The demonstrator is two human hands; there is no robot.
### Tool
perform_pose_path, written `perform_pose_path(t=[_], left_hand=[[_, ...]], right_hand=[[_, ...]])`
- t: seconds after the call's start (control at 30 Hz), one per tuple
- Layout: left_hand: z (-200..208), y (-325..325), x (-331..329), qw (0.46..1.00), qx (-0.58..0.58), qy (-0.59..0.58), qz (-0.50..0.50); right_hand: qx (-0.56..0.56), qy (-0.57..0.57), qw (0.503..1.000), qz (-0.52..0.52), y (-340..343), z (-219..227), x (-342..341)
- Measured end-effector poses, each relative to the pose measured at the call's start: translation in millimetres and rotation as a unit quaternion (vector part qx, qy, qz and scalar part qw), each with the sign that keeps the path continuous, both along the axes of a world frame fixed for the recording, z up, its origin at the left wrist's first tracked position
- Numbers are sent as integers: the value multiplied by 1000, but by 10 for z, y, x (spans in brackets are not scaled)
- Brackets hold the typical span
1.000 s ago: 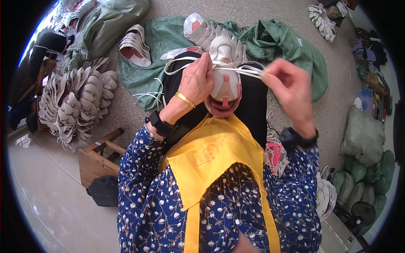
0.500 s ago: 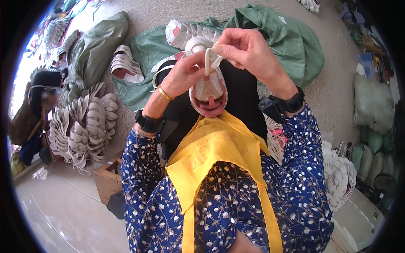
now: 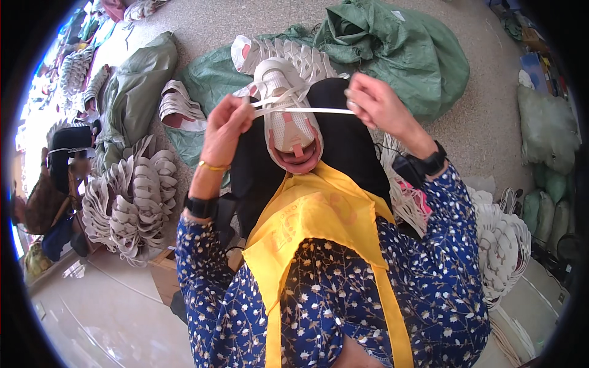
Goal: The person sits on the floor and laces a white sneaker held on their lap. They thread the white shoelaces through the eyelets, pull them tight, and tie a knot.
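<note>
A white and pink shoe upper (image 3: 293,132) lies over my lap between my black-clad knees, its pink-lined opening facing me. White shoelace (image 3: 319,110) crosses over its front and runs taut out to both sides. My left hand (image 3: 228,122) pinches lace just left of the shoe. Out to the right, my right hand (image 3: 377,104) is closed on the other end of the lace, above my right knee. A yellow apron (image 3: 313,214) covers my lap below the shoe.
Stacked shoe uppers (image 3: 285,52) lie on a green sack (image 3: 405,58) beyond my knees. Bundles of pale uppers (image 3: 132,196) stand at the left, more (image 3: 500,251) at the right. A wooden box (image 3: 165,279) is by my left arm.
My hands were together over the shoe, handling the lace. They have moved apart, left and right, and the lace is now stretched between them.
</note>
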State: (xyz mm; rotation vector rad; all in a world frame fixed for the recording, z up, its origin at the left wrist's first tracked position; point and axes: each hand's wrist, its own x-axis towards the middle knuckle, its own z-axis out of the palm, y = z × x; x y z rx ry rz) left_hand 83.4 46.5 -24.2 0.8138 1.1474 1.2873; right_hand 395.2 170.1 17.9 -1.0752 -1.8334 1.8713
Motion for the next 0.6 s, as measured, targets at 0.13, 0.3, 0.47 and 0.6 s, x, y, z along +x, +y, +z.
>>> perform_pose_path(t=[0.13,0.3,0.47,0.6], left_hand=[[97,-578,-822,999,10,18,44],[153,-1621,-1949,963,-9,-75,258],[-67,-1618,-1737,963,-104,132,212],[42,-897,-836,865,-52,458,197]], right_hand=[[-110,17,985,-131,91,-57,950],[-114,104,920,-361,382,-529,2966],[-30,-53,926,-374,289,-763,2766],[70,-118,973,-187,185,-473,1377]])
